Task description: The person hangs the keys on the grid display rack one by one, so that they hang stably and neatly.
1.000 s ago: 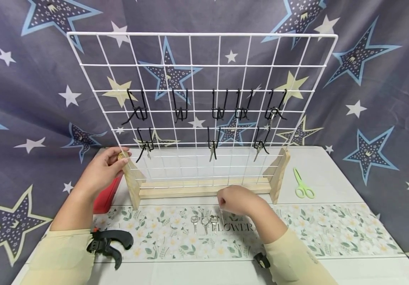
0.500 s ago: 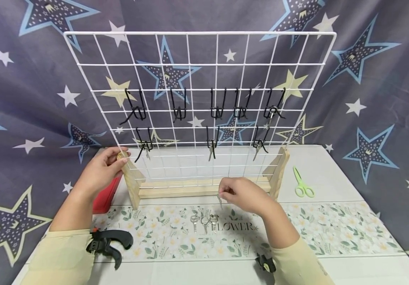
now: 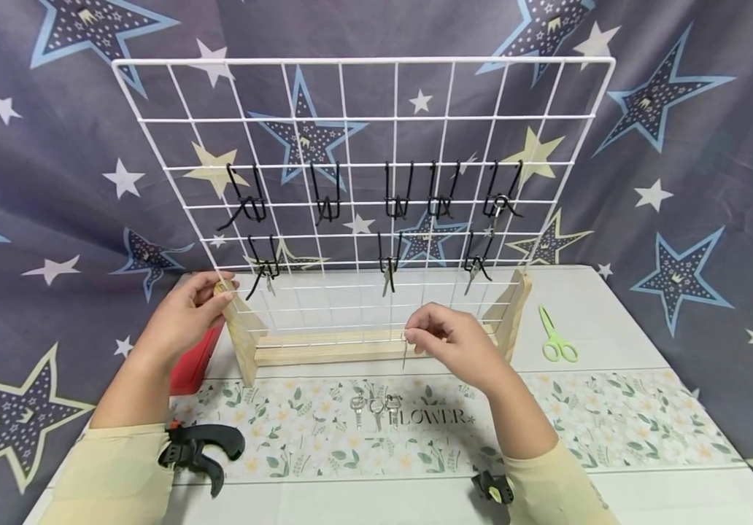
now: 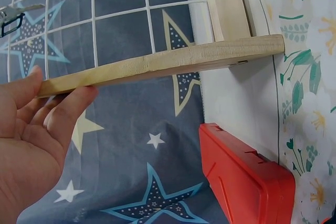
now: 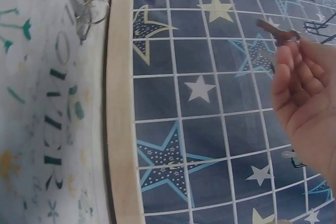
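Your right hand (image 3: 455, 346) pinched a small key (image 3: 405, 354) between curled fingertips, holding it above the surface (image 3: 613, 328) just in front of the wooden base (image 3: 324, 348) of the white wire grid (image 3: 363, 168). Your left hand (image 3: 186, 317) rested with relaxed fingers against the grid's left wooden upright (image 3: 240, 332). Three more keys (image 3: 375, 408) lay on the floral runner (image 3: 613, 423). Green scissors (image 3: 557, 339) lay to the right, a red case (image 3: 195, 357) to the left. Star-patterned cloth (image 3: 678, 146) hung behind.
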`<move>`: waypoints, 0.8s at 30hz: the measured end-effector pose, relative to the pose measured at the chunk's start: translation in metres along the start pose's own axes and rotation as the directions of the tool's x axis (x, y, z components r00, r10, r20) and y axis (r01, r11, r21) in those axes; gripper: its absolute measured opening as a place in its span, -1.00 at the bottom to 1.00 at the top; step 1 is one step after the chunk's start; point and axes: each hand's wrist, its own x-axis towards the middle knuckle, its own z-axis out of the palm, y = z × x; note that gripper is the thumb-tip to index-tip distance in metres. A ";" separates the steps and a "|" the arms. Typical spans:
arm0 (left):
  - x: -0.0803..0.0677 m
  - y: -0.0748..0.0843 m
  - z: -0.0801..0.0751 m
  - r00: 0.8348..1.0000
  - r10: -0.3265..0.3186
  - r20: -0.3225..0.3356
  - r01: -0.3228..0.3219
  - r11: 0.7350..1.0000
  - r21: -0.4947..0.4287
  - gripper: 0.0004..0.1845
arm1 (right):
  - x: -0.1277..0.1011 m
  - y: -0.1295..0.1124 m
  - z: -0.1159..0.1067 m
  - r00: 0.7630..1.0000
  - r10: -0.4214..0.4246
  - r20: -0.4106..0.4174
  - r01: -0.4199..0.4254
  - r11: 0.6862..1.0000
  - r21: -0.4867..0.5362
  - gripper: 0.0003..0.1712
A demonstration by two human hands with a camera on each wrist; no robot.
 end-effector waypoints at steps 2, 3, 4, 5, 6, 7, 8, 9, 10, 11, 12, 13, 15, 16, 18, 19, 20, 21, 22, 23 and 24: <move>-0.001 0.000 0.000 1.000 -0.006 -0.001 0.006 1.000 -0.002 -0.53 | -0.001 -0.002 -0.001 0.999 -0.020 -0.029 0.022 0.998 0.064 -0.93; -0.001 0.000 0.000 1.000 -0.009 -0.003 0.009 1.000 -0.001 -0.53 | -0.002 -0.004 -0.002 0.999 -0.029 -0.039 0.033 0.994 0.103 -0.94; -0.001 -0.001 0.000 1.000 -0.010 -0.003 0.010 1.000 -0.001 -0.53 | -0.003 -0.006 -0.002 0.998 -0.039 -0.049 0.045 0.989 0.139 -0.95; -0.001 -0.001 0.000 1.000 -0.010 -0.003 0.010 1.000 -0.003 -0.53 | -0.004 -0.008 -0.003 0.997 -0.048 -0.058 0.058 0.982 0.177 -0.96; -0.001 -0.001 0.000 1.000 -0.008 -0.004 0.008 1.000 -0.007 -0.53 | -0.005 -0.010 -0.004 0.996 -0.060 -0.067 0.073 0.975 0.211 -0.96; 0.000 -0.002 0.000 1.000 -0.002 -0.004 0.002 1.000 -0.011 -0.54 | -0.006 -0.013 -0.005 0.994 -0.074 -0.078 0.090 0.966 0.242 -0.96; 0.000 -0.002 0.000 1.000 0.003 -0.003 -0.003 1.000 -0.014 -0.54 | -0.007 -0.016 -0.006 0.992 -0.089 -0.090 0.111 0.956 0.271 -0.96; 0.001 -0.002 0.000 1.000 0.009 -0.003 -0.009 1.000 -0.018 -0.54 | -0.008 -0.019 -0.008 0.989 -0.103 -0.105 0.130 0.947 0.294 -0.95; 0.001 -0.003 0.000 1.000 0.013 -0.002 -0.013 1.000 -0.022 -0.54 | -0.009 -0.022 -0.009 0.985 -0.118 -0.122 0.151 0.940 0.307 -0.94; 0.002 -0.003 0.000 1.000 0.017 -0.002 -0.017 1.000 -0.025 -0.55 | -0.010 -0.025 -0.011 0.981 -0.134 -0.139 0.173 0.931 0.321 -0.94; 0.002 -0.003 0.000 1.000 0.020 -0.002 -0.020 0.999 -0.026 -0.55 | -0.011 -0.028 -0.013 0.976 -0.150 -0.157 0.195 0.924 0.329 -0.94; 0.002 -0.003 0.000 1.000 0.022 -0.001 -0.022 0.999 -0.026 -0.55 | -0.012 -0.031 -0.015 0.971 -0.164 -0.175 0.216 0.916 0.337 -0.94; 0.002 -0.004 0.000 1.000 0.022 -0.001 -0.022 1.000 -0.023 -0.54 | -0.013 -0.036 -0.021 0.960 -0.187 -0.208 0.251 0.903 0.348 -0.94; 0.002 -0.004 0.000 1.000 0.020 -0.001 -0.020 1.000 -0.021 -0.54 | -0.013 -0.039 -0.023 0.955 -0.196 -0.224 0.266 0.900 0.346 -0.94; 0.002 -0.004 0.000 1.000 0.018 -0.001 -0.018 1.000 -0.019 -0.54 | -0.013 -0.045 -0.029 0.943 -0.215 -0.254 0.296 0.890 0.347 -0.95; 0.002 -0.004 0.000 1.000 0.016 -0.002 -0.016 1.000 -0.019 -0.54 | -0.013 -0.048 -0.031 0.937 -0.221 -0.271 0.309 0.886 0.344 -0.96; 0.002 -0.004 0.000 1.000 0.014 -0.003 -0.014 1.000 -0.018 -0.54 | -0.012 -0.051 -0.034 0.931 -0.229 -0.286 0.322 0.883 0.342 -0.96; 0.002 -0.004 0.000 1.000 0.011 -0.003 -0.011 1.000 -0.019 -0.54 | -0.011 -0.053 -0.036 0.923 -0.238 -0.302 0.337 0.879 0.338 -0.96; 0.002 -0.004 0.000 1.000 0.010 -0.004 -0.010 1.000 -0.019 -0.54 | -0.010 -0.056 -0.039 0.915 -0.247 -0.318 0.352 0.874 0.334 -0.96; 0.002 -0.004 0.000 1.000 0.009 -0.004 -0.009 1.000 -0.018 -0.54 | -0.008 -0.059 -0.041 0.906 -0.258 -0.334 0.369 0.869 0.330 -0.96; 0.001 -0.003 0.000 1.000 0.008 -0.005 -0.008 1.000 -0.017 -0.54 | -0.006 -0.062 -0.044 0.898 -0.265 -0.351 0.381 0.867 0.322 -0.96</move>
